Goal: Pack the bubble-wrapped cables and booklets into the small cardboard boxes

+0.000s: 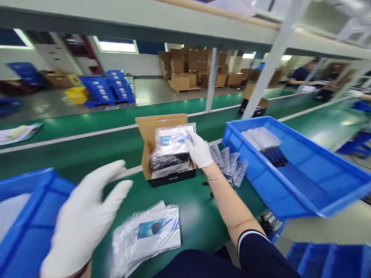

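Observation:
My right hand (199, 150), in a white glove, pinches the right edge of a plastic-bagged booklet (171, 141) with a blue picture. It holds the booklet over an open cardboard box (147, 160), in front of the raised lid. Inside the box lie dark items in clear plastic wrap (166, 162). My gloved left hand (89, 210) hovers at the left with thumb and fingers apart, holding nothing. Just right of it, a fanned pile of bagged booklets (150, 235) rests on the green table.
Bubble-wrapped pieces (228, 162) lie beside the box. A blue bin (304, 189) with wrapped items stands at the right, another blue bin (37, 216) at the left. A metal post (213, 79) rises behind the box. Far right, a person (303, 73) sits across the line.

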{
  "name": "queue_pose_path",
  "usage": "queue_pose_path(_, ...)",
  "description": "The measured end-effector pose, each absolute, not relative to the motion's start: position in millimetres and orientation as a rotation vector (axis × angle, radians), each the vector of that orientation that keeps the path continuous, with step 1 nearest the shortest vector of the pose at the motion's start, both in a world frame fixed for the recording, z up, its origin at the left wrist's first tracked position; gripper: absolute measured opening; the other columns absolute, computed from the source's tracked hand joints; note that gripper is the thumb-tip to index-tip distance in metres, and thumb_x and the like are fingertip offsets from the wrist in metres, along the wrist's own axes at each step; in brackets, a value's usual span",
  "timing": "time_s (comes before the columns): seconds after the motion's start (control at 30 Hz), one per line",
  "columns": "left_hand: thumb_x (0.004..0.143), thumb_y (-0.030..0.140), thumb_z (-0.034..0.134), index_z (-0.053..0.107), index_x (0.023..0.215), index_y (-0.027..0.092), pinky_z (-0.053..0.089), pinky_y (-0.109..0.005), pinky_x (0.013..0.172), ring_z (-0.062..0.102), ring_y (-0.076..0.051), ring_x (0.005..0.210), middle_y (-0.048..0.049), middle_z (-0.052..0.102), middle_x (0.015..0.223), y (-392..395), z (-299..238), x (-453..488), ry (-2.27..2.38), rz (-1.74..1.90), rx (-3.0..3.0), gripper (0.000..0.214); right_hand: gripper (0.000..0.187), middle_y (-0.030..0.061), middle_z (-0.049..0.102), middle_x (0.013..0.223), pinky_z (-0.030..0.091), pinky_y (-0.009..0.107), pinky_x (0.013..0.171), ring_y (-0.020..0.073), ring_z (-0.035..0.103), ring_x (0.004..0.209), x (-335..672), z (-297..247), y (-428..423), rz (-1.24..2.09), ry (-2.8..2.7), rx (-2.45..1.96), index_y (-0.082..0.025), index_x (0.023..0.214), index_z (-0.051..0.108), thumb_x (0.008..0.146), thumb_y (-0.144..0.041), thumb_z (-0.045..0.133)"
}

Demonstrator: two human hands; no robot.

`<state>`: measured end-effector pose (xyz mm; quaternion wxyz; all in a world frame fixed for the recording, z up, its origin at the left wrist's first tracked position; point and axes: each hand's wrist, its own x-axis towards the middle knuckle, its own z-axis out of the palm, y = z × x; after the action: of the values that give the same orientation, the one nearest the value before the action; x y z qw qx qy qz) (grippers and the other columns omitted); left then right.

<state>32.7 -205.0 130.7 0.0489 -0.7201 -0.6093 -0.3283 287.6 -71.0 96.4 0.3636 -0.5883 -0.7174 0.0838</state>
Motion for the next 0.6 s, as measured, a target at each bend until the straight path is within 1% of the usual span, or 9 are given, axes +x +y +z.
queue_pose_path(0.07,0.093,0.056,0.047,0.06,0.127,0.032,0.05,-0.04,0.106,0.063,-0.025,0.118,0.0001,0.064,0.132,-212.2,124.6,31.8,-1.903,-1.041,-2.178,0.044,0.044,0.0205,0.036,0.155,0.041,0.045,0.108,0.0327,0.044,0.135,287.5,83.5,-62.4,0.111,-2.027,-1.582,-0.015,0.136,0.056,0.094,-0.029,0.053)
queue_pose_path(0.13,0.091,0.056,0.05,0.064,0.122,0.031,0.05,-0.039,0.107,0.063,-0.025,0.118,0.0005,0.065,0.132,-215.7,117.5,27.4,-1.926,-1.063,-2.21,0.042,0.056,0.0237,0.028,0.158,0.032,0.054,0.111,0.0393,0.032,0.141,280.0,65.8,-70.2,-0.081,-2.172,-1.544,-0.014,0.138,0.053,0.09,-0.04,0.062)
queue_pose_path(0.2,0.09,0.057,0.051,0.066,0.12,0.031,0.051,-0.038,0.105,0.064,-0.025,0.115,0.0001,0.067,0.128,-218.8,110.5,18.6,-1.993,-1.069,-2.194,0.042,0.068,0.0234,0.038,0.152,0.019,0.062,0.114,0.0419,0.03,0.139,271.3,47.2,-82.8,-0.231,-2.35,-1.43,-0.015,0.139,0.052,0.082,-0.047,0.072)
queue_pose_path(0.27,0.089,0.057,0.051,0.067,0.118,0.031,0.052,-0.038,0.103,0.066,-0.025,0.112,0.0004,0.069,0.125,-221.4,104.3,8.1,-2.08,-1.068,-2.161,0.042,0.073,0.0199,0.051,0.142,0.011,0.066,0.114,0.0413,0.038,0.133,263.9,32.5,-84.5,-0.309,-2.539,-1.324,-0.016,0.137,0.054,0.074,-0.042,0.08)
queue_pose_path(0.3,0.089,0.057,0.051,0.068,0.117,0.031,0.052,-0.038,0.102,0.067,-0.025,0.11,0.0007,0.069,0.124,-222.1,101.5,3.6,-2.124,-1.063,-2.147,0.041,0.072,0.0179,0.054,0.139,0.009,0.067,0.115,0.0397,0.041,0.129,260.7,27.8,-78.4,-0.336,-2.593,-1.287,-0.017,0.135,0.055,0.072,-0.038,0.081)
queue_pose_path(0.4,0.09,0.057,0.05,0.069,0.114,0.031,0.053,-0.038,0.101,0.068,-0.025,0.108,0.0004,0.07,0.122,-220.4,94.7,-1.4,-2.186,-1.055,-2.142,0.041,0.066,0.0131,0.054,0.14,0.002,0.069,0.114,0.0362,0.044,0.126,250.4,23.4,-34.7,-0.366,-2.639,-1.208,-0.022,0.134,0.055,0.074,-0.036,0.079)
queue_pose_path(0.47,0.089,0.059,0.049,0.07,0.114,0.029,0.053,-0.038,0.102,0.067,-0.025,0.11,-0.0009,0.07,0.123,-216.6,90.3,1.4,-2.165,-1.076,-2.167,0.044,0.062,0.0132,0.055,0.14,-0.004,0.072,0.112,0.0357,0.044,0.127,238.6,23.8,3.5,-0.33,-2.635,-1.259,-0.022,0.135,0.054,0.078,-0.038,0.075)
queue_pose_path(0.53,0.09,0.062,0.049,0.071,0.113,0.027,0.051,-0.037,0.104,0.066,-0.025,0.112,-0.002,0.07,0.124,-212.3,85.6,4.2,-2.125,-1.102,-2.204,0.048,0.062,0.0173,0.052,0.143,-0.002,0.073,0.113,0.0359,0.041,0.132,221.9,23.2,35.2,-0.27,-2.6,-1.411,-0.018,0.14,0.05,0.084,-0.035,0.069)
queue_pose_path(0.6,0.09,0.064,0.048,0.072,0.113,0.026,0.051,-0.037,0.105,0.066,-0.026,0.113,-0.0025,0.069,0.125,-208.9,80.6,2.9,-2.104,-1.104,-2.238,0.05,0.067,0.0219,0.04,0.152,0.005,0.071,0.114,0.0366,0.033,0.139,205.5,22.4,52.6,-0.244,-2.536,-1.543,-0.011,0.147,0.041,0.087,-0.03,0.064)
